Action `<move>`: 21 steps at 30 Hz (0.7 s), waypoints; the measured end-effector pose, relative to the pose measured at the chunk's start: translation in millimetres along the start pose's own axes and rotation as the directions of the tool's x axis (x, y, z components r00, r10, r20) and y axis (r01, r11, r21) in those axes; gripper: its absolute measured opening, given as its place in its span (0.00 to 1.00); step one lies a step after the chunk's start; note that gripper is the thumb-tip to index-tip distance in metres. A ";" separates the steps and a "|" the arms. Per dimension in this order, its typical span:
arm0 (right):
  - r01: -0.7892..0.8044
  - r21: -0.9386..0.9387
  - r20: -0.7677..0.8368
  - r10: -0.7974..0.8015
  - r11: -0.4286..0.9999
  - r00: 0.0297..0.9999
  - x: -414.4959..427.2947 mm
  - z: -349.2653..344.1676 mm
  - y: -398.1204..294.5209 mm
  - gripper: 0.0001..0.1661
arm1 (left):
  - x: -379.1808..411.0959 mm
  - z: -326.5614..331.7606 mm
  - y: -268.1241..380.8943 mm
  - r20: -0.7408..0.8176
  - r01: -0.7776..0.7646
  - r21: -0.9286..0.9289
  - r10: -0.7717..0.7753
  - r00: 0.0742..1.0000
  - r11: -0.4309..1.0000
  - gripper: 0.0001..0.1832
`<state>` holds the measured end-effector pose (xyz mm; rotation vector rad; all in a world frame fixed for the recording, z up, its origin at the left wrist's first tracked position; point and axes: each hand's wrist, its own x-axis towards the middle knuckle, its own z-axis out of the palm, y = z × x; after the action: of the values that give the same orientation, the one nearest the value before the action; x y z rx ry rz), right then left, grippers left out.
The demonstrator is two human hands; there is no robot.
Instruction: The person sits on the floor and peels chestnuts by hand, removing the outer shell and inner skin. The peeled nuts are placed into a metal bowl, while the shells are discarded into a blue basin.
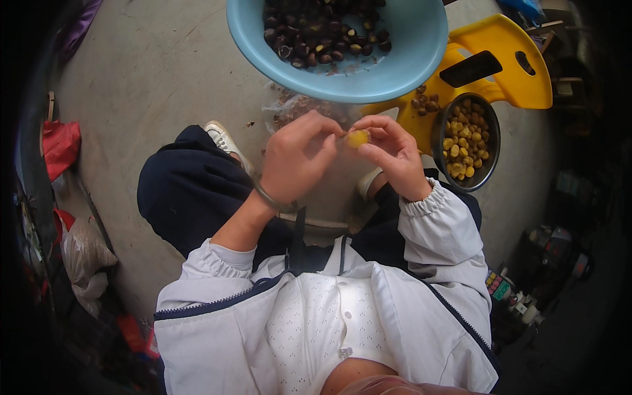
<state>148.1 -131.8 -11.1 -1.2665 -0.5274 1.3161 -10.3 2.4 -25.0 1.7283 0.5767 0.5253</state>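
Observation:
In front of my lap, my right hand (395, 155) holds a yellow peeled chestnut (358, 138) between thumb and fingers. The thumb and forefinger of my left hand (298, 153) come together at the nut's left edge; whether a bit of skin is pinched there is too blurred to tell. Beyond both hands is a light-blue plastic basin (405, 81) with many dark brown chestnuts (326, 42), some cut to show yellow flesh. To the right of my right hand, a metal bowl (434, 133) contains yellow peeled chestnuts (464, 140).
A yellow plastic stool (523, 94) lies beside the basin, bearing a black phone (470, 69) and several brown chestnuts (424, 102). Shell scraps lie on a clear plastic bag (281, 106) below the basin. Filled plastic bags (86, 252) line the left, bottles (523, 308) the right.

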 end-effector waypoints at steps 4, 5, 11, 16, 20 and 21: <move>0.085 -0.139 -0.063 -0.095 0.987 0.993 0.3 1.2 6.2 0.21 | 1.6 -1.5 3.3 0.025 -0.051 0.003 0.051 0.998 0.999 0.04; 0.127 -0.199 -0.074 -0.144 0.972 0.987 0.7 2.4 7.6 0.21 | 1.5 -1.7 2.9 0.028 -0.048 0.009 0.047 0.998 0.999 0.04; 0.253 -0.473 -0.043 -0.309 0.844 0.950 1.9 9.4 5.3 0.18 | 1.0 -2.0 -1.4 0.033 -0.052 0.047 0.050 0.998 0.998 0.03; 0.318 -0.609 0.018 -0.388 0.726 0.921 2.7 10.5 5.4 0.19 | 1.1 1.9 1.3 0.003 -0.040 0.125 0.040 0.999 0.991 0.03; 0.335 -0.615 0.022 -0.410 0.714 0.912 2.8 11.9 6.6 0.19 | 0.8 3.6 1.1 0.004 -0.038 0.144 0.038 0.999 0.989 0.03; 0.338 -0.614 0.023 -0.411 0.714 0.911 2.5 11.9 6.4 0.19 | 0.9 3.5 1.8 0.003 -0.034 0.148 0.034 0.999 0.988 0.03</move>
<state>135.7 -126.5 -14.0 -1.6346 -1.1286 0.7269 -7.2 -0.1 -23.9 1.8815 0.5990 0.5162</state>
